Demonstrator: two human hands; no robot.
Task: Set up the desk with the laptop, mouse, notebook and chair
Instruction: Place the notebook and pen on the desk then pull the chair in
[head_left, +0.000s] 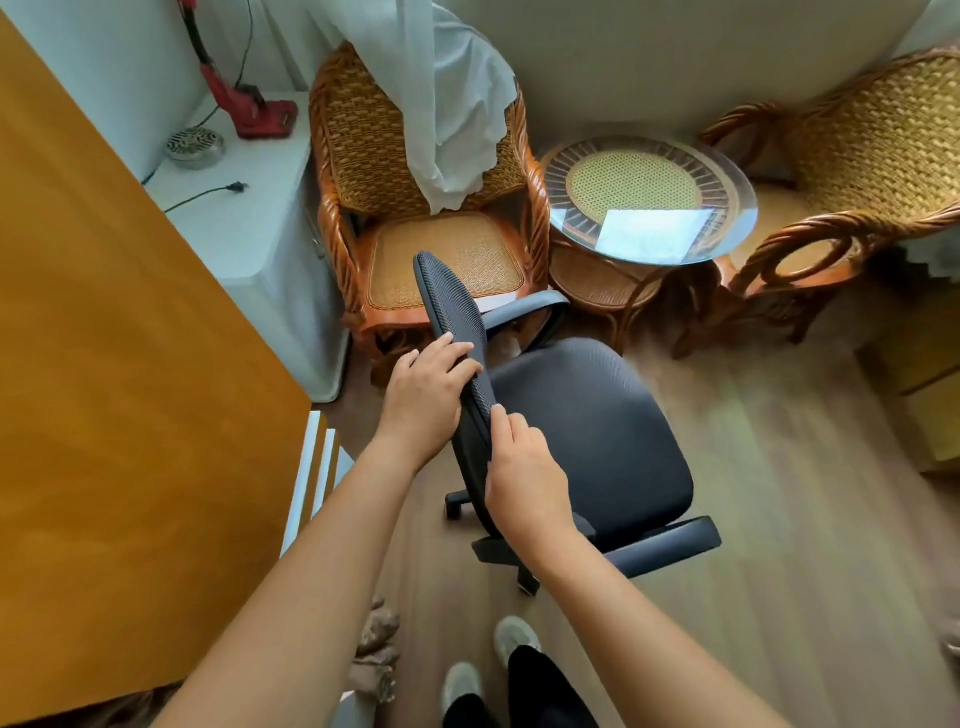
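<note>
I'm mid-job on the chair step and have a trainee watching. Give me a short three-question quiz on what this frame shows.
1. True or false: both hands grip the top edge of the office chair's backrest.
2. What stands closest beyond the office chair: A) a wicker armchair, B) a bookshelf, C) a bed?
3. Fill in: the round side table has a ____ top.

Key
1. True: the left hand and right hand both clasp the backrest.
2. A: the wicker armchair, with a white curtain draped over it.
3. Glass.
</note>
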